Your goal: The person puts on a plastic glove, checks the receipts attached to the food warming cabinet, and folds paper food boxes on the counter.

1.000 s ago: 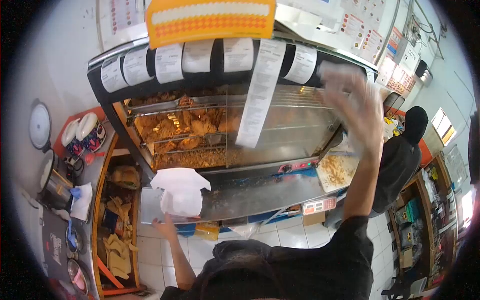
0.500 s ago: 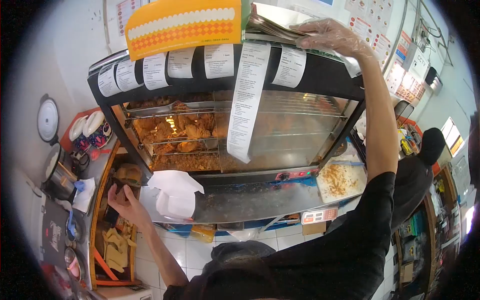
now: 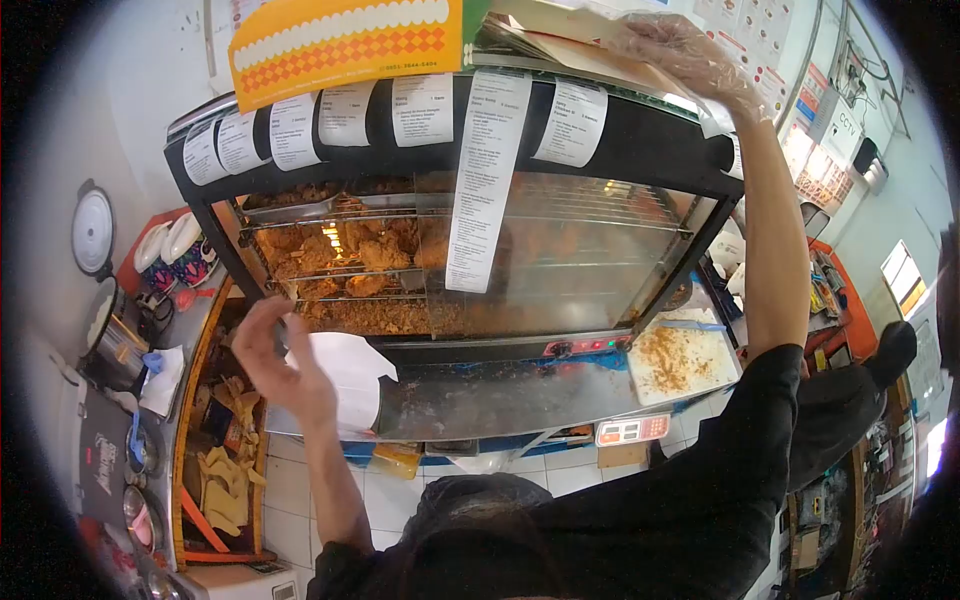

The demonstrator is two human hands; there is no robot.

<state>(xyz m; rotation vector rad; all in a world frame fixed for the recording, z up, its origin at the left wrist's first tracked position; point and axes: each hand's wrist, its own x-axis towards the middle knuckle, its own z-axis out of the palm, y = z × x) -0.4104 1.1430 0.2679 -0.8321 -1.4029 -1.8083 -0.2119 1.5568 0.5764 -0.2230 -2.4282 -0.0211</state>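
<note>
Gloved in clear plastic, my right hand (image 3: 680,55) grips the stack of flat cardboard (image 3: 560,45) on top of the black-framed display cabinet (image 3: 400,160). My left hand (image 3: 285,365) is raised in front of the white open box (image 3: 350,380), fingers curved and apart, with nothing in it. The box stands on the metal counter (image 3: 480,400) and is partly hidden by that hand. Fried chicken (image 3: 360,255) lies on the racks behind the glass. Printed paper slips (image 3: 490,180) hang along the cabinet's upper front edge.
A cutting board (image 3: 680,360) with crumbs and a blue-handled tool lies right of the cabinet. A calculator-like device (image 3: 632,429) is at the counter's front edge. Wooden shelving and pots (image 3: 115,335) are at left. Another person (image 3: 850,400) in dark clothes is at right.
My right hand has come down from mid-air onto the cardboard stack. My left hand has left the white box's lower edge and risen. The other person has shifted lower right in view.
</note>
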